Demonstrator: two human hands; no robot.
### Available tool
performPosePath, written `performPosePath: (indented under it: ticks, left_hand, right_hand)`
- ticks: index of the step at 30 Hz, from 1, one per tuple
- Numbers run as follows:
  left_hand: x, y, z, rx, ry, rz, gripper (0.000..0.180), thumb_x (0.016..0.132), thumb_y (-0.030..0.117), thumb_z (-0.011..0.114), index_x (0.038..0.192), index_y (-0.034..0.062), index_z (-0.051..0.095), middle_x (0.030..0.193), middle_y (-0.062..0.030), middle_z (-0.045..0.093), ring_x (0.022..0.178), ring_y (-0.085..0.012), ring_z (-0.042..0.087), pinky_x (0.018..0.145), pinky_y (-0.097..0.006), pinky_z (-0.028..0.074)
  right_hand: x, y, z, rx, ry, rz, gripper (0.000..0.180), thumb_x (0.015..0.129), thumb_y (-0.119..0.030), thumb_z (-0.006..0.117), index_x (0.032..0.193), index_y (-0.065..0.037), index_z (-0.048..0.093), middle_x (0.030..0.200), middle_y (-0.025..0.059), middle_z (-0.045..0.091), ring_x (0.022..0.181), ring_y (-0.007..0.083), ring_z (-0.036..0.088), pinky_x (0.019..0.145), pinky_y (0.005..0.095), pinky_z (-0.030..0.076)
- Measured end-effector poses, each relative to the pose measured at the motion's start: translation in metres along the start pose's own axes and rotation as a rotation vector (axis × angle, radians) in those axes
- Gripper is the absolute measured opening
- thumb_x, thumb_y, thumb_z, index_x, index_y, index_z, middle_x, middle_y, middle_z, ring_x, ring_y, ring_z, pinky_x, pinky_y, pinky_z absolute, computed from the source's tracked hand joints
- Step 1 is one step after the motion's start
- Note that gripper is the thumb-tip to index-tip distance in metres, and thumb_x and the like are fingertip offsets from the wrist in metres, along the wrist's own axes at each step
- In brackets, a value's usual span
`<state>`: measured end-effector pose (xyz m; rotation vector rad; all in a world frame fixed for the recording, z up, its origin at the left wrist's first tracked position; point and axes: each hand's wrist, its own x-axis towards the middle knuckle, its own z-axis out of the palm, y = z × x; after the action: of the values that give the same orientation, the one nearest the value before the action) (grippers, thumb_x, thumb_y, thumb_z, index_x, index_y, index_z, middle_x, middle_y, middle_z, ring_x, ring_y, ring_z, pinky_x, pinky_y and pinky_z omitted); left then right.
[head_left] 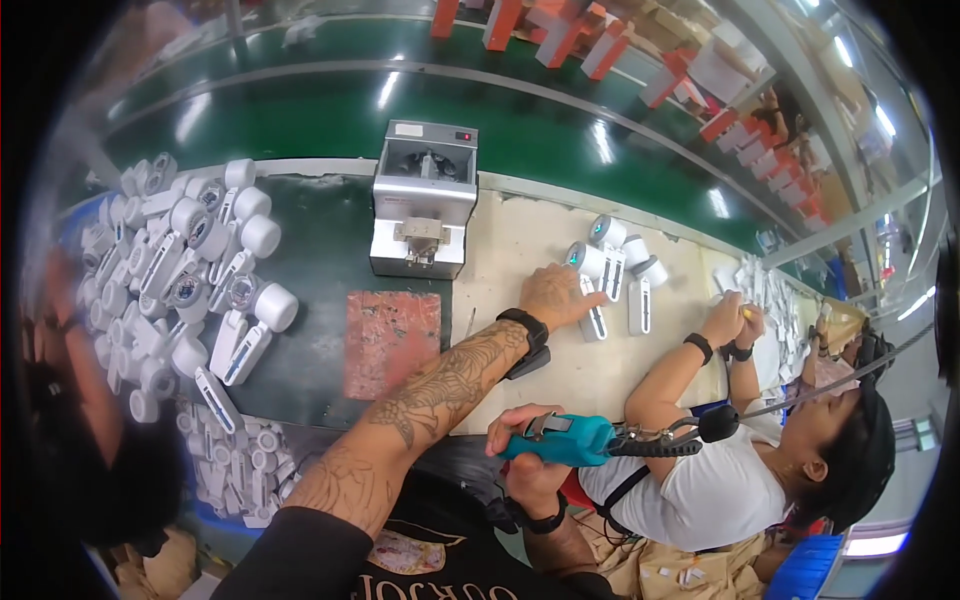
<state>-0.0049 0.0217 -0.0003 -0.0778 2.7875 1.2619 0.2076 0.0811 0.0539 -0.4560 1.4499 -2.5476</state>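
Observation:
My left hand reaches across to the right side of the bench. Its fingers close around a white device with a round head and flat handle, partly hidden by the hand. Several similar white devices lie just beyond it. Close to my body, my right hand grips a teal electric screwdriver, held sideways. A hanging black cord and hook are at the tool's right end.
A silver screw feeder stands at the bench's back. A red mat lies before it. White devices pile up at left. A co-worker in a white shirt works at right. A green conveyor runs behind.

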Motion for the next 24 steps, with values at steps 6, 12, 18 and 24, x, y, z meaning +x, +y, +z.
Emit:
performPosePath:
  ticks: [6, 12, 18, 24]
  left_hand:
    - [-0.006, -0.03, -0.014, -0.105, 0.049, 0.055, 0.053, 0.08, 0.047, 0.06, 0.103, 0.0003, 0.063, 0.107, -0.0219, 0.066, 0.104, -0.0393, 0.061, 0.097, -0.045, 0.046]
    - [-0.107, -0.037, -0.096, -0.291, 0.135, 0.267, 0.022, 0.082, 0.021, 0.068, 0.095, 0.0036, 0.067, 0.09, -0.0134, 0.065, 0.084, -0.0336, 0.066, 0.079, -0.037, 0.052]
    - [-0.167, -0.087, -0.132, -0.087, 0.246, 0.462, 0.018, 0.083, 0.016, 0.069, 0.096, 0.0034, 0.067, 0.095, -0.0139, 0.061, 0.091, -0.0345, 0.061, 0.079, -0.042, 0.049]
    - [-0.18, -0.122, -0.143, 0.076, 0.267, 0.468, 0.024, 0.085, 0.027, 0.069, 0.098, 0.0063, 0.068, 0.098, -0.0106, 0.06, 0.095, -0.033, 0.059, 0.083, -0.045, 0.046]
  right_hand:
    - [0.007, 0.0, -0.008, -0.247, 0.071, -0.067, 0.065, 0.083, -0.049, 0.078, 0.111, 0.005, 0.054, 0.074, 0.0085, 0.058, 0.066, 0.0195, 0.057, 0.059, 0.0308, 0.046]
    - [0.036, 0.016, -0.021, -0.422, 0.162, -0.119, 0.06, 0.09, -0.049, 0.07, 0.115, 0.003, 0.053, 0.078, 0.0049, 0.056, 0.072, 0.0179, 0.057, 0.066, 0.0291, 0.045]
    - [0.067, 0.025, -0.012, -0.484, 0.137, -0.137, 0.055, 0.093, -0.045, 0.067, 0.116, 0.004, 0.053, 0.083, 0.006, 0.06, 0.084, 0.0205, 0.063, 0.076, 0.0324, 0.05]
    - [0.085, 0.01, 0.003, -0.439, 0.117, -0.08, 0.057, 0.096, -0.044, 0.063, 0.12, 0.007, 0.053, 0.08, 0.0069, 0.058, 0.076, 0.0196, 0.058, 0.072, 0.0334, 0.048]
